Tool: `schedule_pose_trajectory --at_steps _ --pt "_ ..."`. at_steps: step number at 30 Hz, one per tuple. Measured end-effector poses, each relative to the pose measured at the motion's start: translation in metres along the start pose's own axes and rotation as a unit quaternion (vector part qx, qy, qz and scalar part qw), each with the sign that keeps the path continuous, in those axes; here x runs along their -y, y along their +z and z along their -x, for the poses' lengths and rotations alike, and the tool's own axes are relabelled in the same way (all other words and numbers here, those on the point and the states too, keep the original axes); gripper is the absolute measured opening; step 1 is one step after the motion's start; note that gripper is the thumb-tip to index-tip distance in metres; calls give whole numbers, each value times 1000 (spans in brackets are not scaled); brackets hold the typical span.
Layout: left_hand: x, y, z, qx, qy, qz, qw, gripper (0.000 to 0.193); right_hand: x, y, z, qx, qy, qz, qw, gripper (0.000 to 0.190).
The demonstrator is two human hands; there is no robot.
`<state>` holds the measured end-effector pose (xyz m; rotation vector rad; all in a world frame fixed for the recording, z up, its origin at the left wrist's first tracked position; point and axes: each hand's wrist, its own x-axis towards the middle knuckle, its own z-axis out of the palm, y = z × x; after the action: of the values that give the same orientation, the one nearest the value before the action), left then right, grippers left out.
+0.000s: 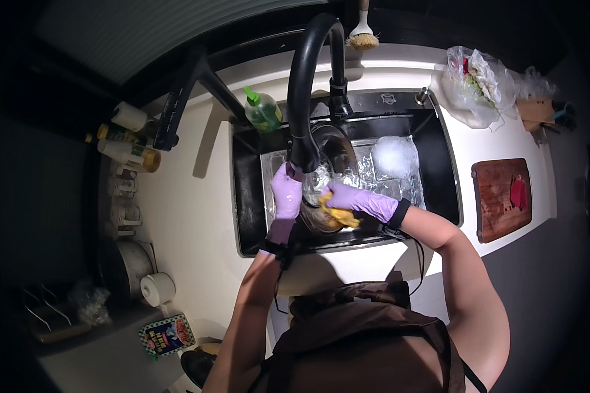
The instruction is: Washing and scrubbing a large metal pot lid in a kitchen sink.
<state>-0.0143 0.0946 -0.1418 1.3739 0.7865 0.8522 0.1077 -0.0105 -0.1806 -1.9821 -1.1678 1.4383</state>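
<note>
In the black kitchen sink [445,162], a round pan or pot lid [341,142] stands tilted below the black faucet [302,83]. My left hand [287,191], in a wet purple glove, is closed at the left rim of this round piece beside the faucet head; its exact hold is partly hidden. My right hand [344,196], gloved alike, grips a yellow cloth [341,216] against the near part of the round piece. Another curved edge shows below it, and I cannot tell whether it is a separate dish. White suds [395,156] float in water at the sink's right.
A green soap bottle [263,110] stands behind the sink's left corner. A wooden-handled brush [363,37] hangs above. To the right are a plastic bag [477,88] and a wooden cutting board [496,201] with a red item. Bottles [132,153] line the left counter.
</note>
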Motion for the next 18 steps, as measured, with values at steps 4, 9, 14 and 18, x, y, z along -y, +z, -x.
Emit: schedule_pose_trajectory --at_steps 4,9,14,18 --pt "5 9 9 -32 -3 47 998 20 52 14 -20 -136 -142 -356 913 38" --pt "10 1 3 -4 -15 89 996 22 40 -3 -66 -374 -271 -113 880 26" --pt "-10 0 11 -13 -52 106 993 21 -6 -21 -72 -362 -210 10 908 27" --pt "-20 3 12 -12 -51 97 994 18 -82 26 -86 -121 -52 79 988 38"
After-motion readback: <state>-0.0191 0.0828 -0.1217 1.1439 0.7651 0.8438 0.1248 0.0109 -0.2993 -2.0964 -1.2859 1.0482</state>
